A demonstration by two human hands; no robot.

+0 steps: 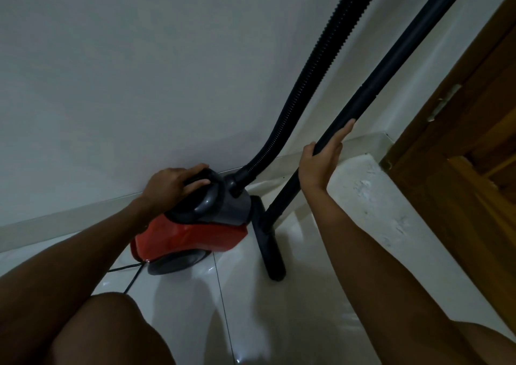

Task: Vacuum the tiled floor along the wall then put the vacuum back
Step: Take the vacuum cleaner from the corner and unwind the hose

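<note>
A red and grey canister vacuum (195,233) stands on the white tiled floor (251,309) against the white wall (139,71). My left hand (173,186) is closed around its dark carry handle on top. A ribbed black hose (307,80) rises from the canister and leaves the frame at the top. The black rigid wand (391,63) leans steeply beside it, ending in a black floor nozzle (270,250) that rests on the tiles right of the canister. My right hand (321,161) grips the wand at mid-height, fingers partly extended along it.
A pale skirting board (69,222) runs along the wall's foot. A wooden door and frame (460,155) stand at the right. A black power cord (131,278) trails from the canister toward me. My bare knees fill the bottom corners.
</note>
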